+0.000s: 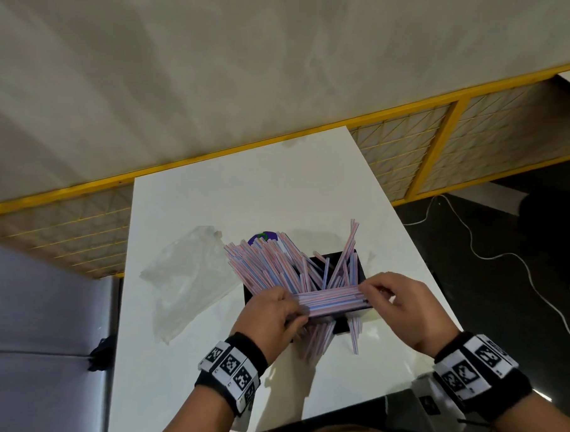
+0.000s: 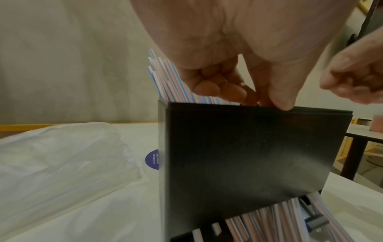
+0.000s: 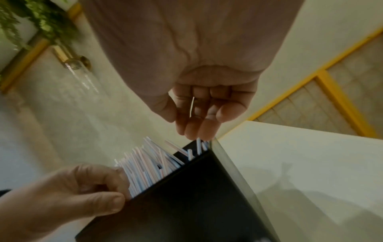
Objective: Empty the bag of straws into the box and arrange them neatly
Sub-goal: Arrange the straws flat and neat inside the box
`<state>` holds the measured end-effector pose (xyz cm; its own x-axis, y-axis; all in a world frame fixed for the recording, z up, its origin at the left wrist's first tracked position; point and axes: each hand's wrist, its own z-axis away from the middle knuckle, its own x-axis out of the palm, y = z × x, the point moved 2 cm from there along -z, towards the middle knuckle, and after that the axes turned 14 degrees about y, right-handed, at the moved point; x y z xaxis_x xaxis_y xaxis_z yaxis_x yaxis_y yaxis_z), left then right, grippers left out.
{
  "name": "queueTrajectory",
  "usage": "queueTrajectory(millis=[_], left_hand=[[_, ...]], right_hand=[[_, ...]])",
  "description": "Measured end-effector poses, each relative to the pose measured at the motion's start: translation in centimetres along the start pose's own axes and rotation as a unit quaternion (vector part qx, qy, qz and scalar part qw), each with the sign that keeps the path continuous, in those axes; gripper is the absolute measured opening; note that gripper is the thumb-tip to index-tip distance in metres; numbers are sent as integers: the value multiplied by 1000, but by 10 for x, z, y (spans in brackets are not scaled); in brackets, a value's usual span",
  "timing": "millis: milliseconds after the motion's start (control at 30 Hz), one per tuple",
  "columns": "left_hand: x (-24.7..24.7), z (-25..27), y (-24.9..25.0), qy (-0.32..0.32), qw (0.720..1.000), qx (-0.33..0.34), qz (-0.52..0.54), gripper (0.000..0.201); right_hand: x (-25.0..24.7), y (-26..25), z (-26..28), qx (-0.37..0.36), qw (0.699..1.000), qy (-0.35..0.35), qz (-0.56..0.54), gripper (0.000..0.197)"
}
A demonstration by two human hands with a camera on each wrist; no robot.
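A black box (image 1: 344, 268) stands mid-table, with pink, white and blue straws (image 1: 266, 262) sticking out of it in a loose fan. Across its near rim lies a level bundle of straws (image 1: 333, 301). My left hand (image 1: 296, 313) grips the bundle's left end with curled fingers. My right hand (image 1: 367, 294) pinches its right end. In the left wrist view the left thumb (image 2: 283, 103) rests on the box rim (image 2: 248, 109). The right fingertips (image 3: 199, 131) touch straw ends at the box corner (image 3: 211, 147). An empty clear bag (image 1: 185, 282) lies left of the box.
Several loose straws (image 1: 318, 340) lie on the white table (image 1: 244, 201) in front of the box. A purple round sticker (image 1: 261, 238) shows behind it. A yellow-framed partition (image 1: 437, 150) runs along the table's far edge. A white cable (image 1: 507, 255) trails on the dark floor at the right.
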<state>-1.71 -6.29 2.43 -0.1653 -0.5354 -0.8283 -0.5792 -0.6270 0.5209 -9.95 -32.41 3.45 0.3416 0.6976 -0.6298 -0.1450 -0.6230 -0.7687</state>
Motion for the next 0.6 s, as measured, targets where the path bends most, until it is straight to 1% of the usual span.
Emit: queueTrajectory(millis=[67, 133, 200, 233, 300, 367, 433, 500, 567, 600], left_hand=[[3, -1, 0, -26, 1000, -8, 9, 18], [8, -1, 0, -44, 999, -19, 18, 18], [11, -3, 1, -49, 998, -30, 28, 19], [12, -3, 2, -48, 998, -36, 34, 20], [14, -4, 3, -42, 997, -47, 41, 19], [14, -4, 4, -37, 996, -58, 49, 16], [15, -6, 4, -33, 996, -66, 58, 12], [16, -7, 4, -34, 995, -73, 65, 11], [17, -8, 4, -34, 994, -77, 66, 11], [18, -9, 4, -35, 994, -78, 66, 12]], right_hand=[[1, 14, 9, 71, 997, -16, -3, 16], [4, 25, 19, 147, 987, -17, -66, 17], [9, 32, 25, 216, 966, 9, -140, 20], [12, 35, 25, 244, 957, 32, -154, 20], [22, 43, 20, 283, 945, 65, -148, 19], [35, 56, 18, 315, 937, 66, -134, 20], [49, 75, 21, 347, 930, 33, -118, 16], [64, 91, 29, 372, 922, -22, -105, 13], [79, 102, 35, 370, 922, -68, -87, 16], [85, 106, 37, 365, 924, -77, -86, 16]])
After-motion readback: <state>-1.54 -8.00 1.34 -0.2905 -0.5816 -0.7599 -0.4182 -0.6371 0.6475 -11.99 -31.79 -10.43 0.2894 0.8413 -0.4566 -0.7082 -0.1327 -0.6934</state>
